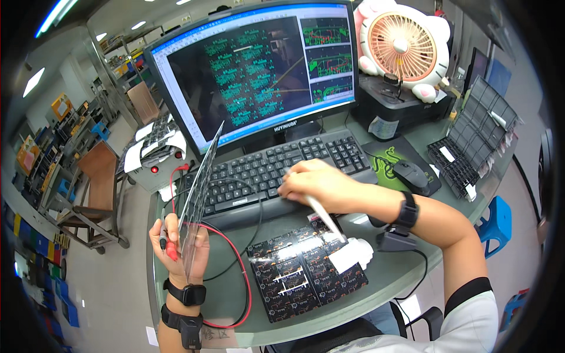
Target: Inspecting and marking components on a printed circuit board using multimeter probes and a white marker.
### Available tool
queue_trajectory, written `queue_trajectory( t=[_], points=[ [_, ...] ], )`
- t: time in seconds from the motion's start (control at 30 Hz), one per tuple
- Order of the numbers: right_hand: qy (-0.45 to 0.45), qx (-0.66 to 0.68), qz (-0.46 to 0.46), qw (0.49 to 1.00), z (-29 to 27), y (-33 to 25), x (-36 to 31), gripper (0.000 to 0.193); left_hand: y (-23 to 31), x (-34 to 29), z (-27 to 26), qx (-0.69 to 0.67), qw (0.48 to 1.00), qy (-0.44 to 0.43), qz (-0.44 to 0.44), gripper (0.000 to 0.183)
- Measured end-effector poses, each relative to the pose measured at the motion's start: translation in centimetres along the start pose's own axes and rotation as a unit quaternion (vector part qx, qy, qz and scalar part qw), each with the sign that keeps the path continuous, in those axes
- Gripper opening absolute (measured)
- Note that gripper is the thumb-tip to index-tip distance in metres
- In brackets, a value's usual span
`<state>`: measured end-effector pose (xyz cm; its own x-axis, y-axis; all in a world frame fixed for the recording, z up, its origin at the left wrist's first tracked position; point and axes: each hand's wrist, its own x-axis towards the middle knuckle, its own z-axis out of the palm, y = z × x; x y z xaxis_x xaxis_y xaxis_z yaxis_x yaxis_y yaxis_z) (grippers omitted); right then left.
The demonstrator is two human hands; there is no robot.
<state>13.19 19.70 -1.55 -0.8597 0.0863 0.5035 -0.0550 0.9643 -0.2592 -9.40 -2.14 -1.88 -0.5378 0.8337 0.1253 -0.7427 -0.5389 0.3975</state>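
My left hand (179, 244) is closed round a thin circuit board panel (200, 182), held upright and seen nearly edge-on. The same fingers also grip a red test probe (171, 251) and a black one beside it. Over the keyboard's (294, 159) front part, my right hand (315, 183) has its fingers curled inward. A white strip (325, 216) runs from under that palm down to a small white roll (359, 252); the fingertips' hold on it is partly hidden. Below the keyboard, another black board panel (306, 267) lies flat, with the roll and a white paper piece on it.
A monitor (259, 70) with a green circuit layout stands behind the keyboard. To the right are a mouse (410, 175) on a mat, a black rack (471, 147) and a fan (401, 44) on a black box. Red and black leads (244, 276) loop across the desk.
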Motion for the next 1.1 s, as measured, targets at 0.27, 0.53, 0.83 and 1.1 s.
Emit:
queue_trajectory(
  t=[0.27,0.53,0.83,1.1],
  points=[
    [-0.057,-0.098,-0.104,0.988,2.7,-0.9,3.7,0.012,0.0,-0.2,0.9,-0.017,1.0,-0.026,-0.006,0.04],
    [-0.024,0.377,0.056,0.924,0.7,-5.3,5.9,0.031,-2.0,-2.0,0.3,-0.089,0.989,0.004,-0.117,0.04],
    [0.003,0.518,0.105,0.849,-1.5,-6.2,3.7,0.013,-3.9,-2.2,-0.2,0.413,0.909,-0.055,0.001,0.038],
    [-0.006,0.476,0.22,0.851,-3.9,-4.6,-0.4,0.018,-2.2,-0.9,-0.5,0.166,0.969,-0.008,-0.182,0.044]
  ],
)
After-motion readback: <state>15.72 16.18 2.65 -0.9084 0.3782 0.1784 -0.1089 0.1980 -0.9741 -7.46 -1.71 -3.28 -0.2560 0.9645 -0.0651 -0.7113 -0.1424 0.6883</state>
